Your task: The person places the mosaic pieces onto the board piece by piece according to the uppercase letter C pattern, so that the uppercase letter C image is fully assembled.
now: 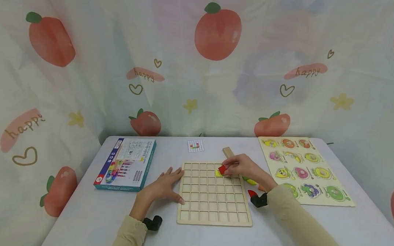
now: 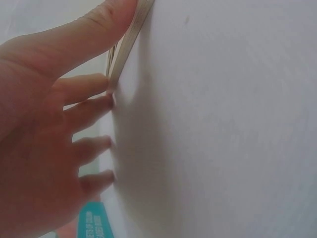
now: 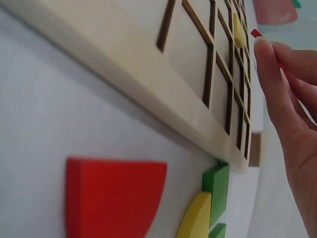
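Note:
A wooden grid board [image 1: 214,208] lies flat on the white table. My right hand [image 1: 242,167] pinches a small red block [image 1: 222,169] between thumb and fingers, over the far right part of the grid. Just beside that block, a yellow block [image 1: 218,173] sits in one of the squares; it also shows in the right wrist view as a yellow piece [image 3: 239,30]. Spread wide, the fingers of my left hand [image 1: 163,185] rest along the board's left edge, with the thumb touching the rim lower down.
Right of the board lie a red quarter-round block [image 3: 114,198], a yellow block [image 3: 195,218] and green blocks [image 3: 216,188]. A wooden strip [image 1: 228,152] and a pattern card [image 1: 200,146] lie behind it. A teal-edged box [image 1: 126,173] is at left, a fruit puzzle board [image 1: 325,185] at right.

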The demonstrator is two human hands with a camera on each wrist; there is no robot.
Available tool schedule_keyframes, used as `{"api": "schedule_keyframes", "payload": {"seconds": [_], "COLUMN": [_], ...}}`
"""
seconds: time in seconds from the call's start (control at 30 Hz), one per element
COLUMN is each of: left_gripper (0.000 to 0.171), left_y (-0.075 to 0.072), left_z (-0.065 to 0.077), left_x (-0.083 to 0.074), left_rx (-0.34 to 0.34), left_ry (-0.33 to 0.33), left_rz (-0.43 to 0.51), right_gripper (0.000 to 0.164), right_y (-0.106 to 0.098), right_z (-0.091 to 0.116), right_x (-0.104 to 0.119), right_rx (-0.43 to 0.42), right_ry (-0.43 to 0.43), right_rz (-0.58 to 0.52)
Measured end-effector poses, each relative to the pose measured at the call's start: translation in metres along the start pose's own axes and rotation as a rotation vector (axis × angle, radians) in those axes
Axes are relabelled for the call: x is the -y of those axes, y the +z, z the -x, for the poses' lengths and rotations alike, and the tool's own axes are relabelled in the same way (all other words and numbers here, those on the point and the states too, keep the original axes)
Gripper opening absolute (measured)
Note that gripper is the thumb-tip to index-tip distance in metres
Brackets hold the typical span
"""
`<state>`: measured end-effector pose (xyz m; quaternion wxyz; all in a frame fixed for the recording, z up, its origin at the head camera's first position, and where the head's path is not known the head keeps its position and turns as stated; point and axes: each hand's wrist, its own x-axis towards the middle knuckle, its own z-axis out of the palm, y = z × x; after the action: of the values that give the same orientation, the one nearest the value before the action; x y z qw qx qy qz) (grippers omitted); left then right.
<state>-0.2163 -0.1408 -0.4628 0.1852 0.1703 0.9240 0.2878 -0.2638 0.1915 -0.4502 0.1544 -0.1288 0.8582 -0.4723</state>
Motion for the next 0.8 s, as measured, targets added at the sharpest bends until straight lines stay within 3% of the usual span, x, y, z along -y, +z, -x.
{"api": "schedule_keyframes", "payload": {"seconds": [0.5,0.8], "left_gripper": [0.107,0.105], "left_y": [-0.003,-0.001], "left_z": [-0.001,0.000], "left_x": [0.002,0.000], "left_rx": [0.015,0.012], "left_ry": [0.000,0.013], "left_rz": [-0.004,0.007], "right_gripper": [0.030,0.022], "right_y": [0.020,0.031], "right_z": [-0.019,-0.024], "right_x": [0.007,0.007], "right_rx": [-0.012,-0.047], "right_ry": [-0.030,-0.060], "right_rz": [0.046,0.168]}}
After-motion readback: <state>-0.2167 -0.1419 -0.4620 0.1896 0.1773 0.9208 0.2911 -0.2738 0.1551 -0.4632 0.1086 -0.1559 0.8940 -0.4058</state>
